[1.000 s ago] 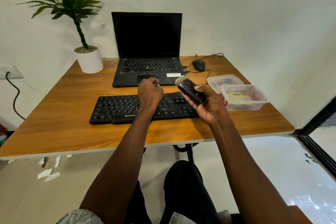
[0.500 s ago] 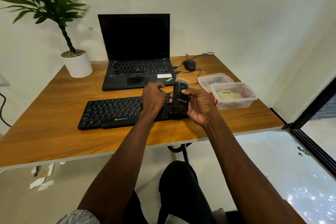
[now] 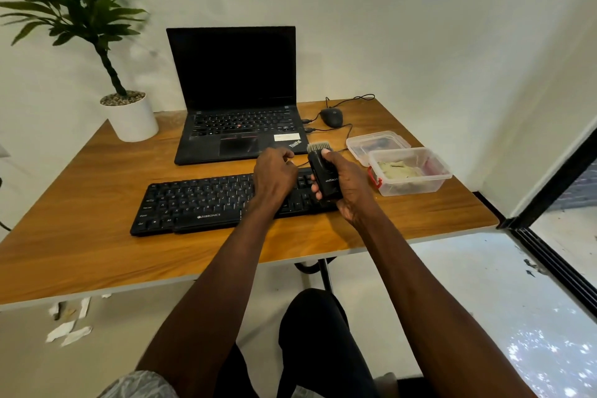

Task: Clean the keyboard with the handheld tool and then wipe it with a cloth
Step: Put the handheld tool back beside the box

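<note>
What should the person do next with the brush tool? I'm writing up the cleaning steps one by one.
Probably tip the handheld brush tool over so its bristles face down onto the black keyboard. The right hand grips it upright with the bristles pointing away, above the keyboard's right end, so no keys are being brushed yet. The left hand is curled over the keys beside it.

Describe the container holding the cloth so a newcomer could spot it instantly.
Start at the wooden table and go to its right edge, right of the black keyboard. Two clear plastic pieces sit there; the nearer, deeper tub is it. Unlike the shallow lid-like piece behind it, it has a red latch and pale crumpled cloth inside.
</note>
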### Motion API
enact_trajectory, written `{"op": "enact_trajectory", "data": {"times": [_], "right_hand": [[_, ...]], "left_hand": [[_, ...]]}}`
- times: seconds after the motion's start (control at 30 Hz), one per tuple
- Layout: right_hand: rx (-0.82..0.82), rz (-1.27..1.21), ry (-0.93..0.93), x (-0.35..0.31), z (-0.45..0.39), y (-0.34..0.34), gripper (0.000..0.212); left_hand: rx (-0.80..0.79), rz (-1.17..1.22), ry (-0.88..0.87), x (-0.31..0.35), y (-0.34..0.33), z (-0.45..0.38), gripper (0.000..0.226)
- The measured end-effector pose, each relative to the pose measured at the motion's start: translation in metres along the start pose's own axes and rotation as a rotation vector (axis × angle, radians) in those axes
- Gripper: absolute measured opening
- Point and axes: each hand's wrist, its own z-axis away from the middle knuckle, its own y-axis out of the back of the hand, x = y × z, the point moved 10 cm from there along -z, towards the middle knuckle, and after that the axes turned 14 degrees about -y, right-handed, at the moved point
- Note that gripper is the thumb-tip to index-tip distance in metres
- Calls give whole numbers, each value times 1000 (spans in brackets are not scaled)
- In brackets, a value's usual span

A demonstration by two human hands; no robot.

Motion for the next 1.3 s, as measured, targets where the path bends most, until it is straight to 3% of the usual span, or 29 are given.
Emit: {"op": "enact_trajectory", "data": {"times": [0.2, 0.47, 0.63, 0.77, 0.9, 1.03, 1.1, 1.2, 1.3], "right_hand": [[21, 1, 10, 1, -2, 5, 34], [-86, 46, -36, 0, -6, -4, 38], [-130, 169, -30, -45, -12, 1, 11], [-85, 257, -8, -97, -38, 31, 34], [-9, 200, -41, -124, -66, 74, 27], [173, 710, -32, -140, -92, 98, 32], [252, 985, 25, -148, -109, 104, 50], [211, 1382, 79, -142, -132, 100, 62], [183, 1596, 107, -134, -148, 103, 62]], "left_hand": [[-2, -6, -11, 3, -3, -1, 27], [-11, -16, -13, 5, -7, -5, 26], [-40, -18, -16, 13, -19, -13, 27], [-60, -9, -72, 33, -33, -23, 27], [-60, -14, -109, 49, -48, -33, 30], [-85, -14, -135, 65, -70, -43, 28], [-103, -22, -148, 71, -83, -47, 29], [-132, -37, -154, 76, -100, -49, 31], [-153, -57, -162, 79, -111, -52, 29]]}}
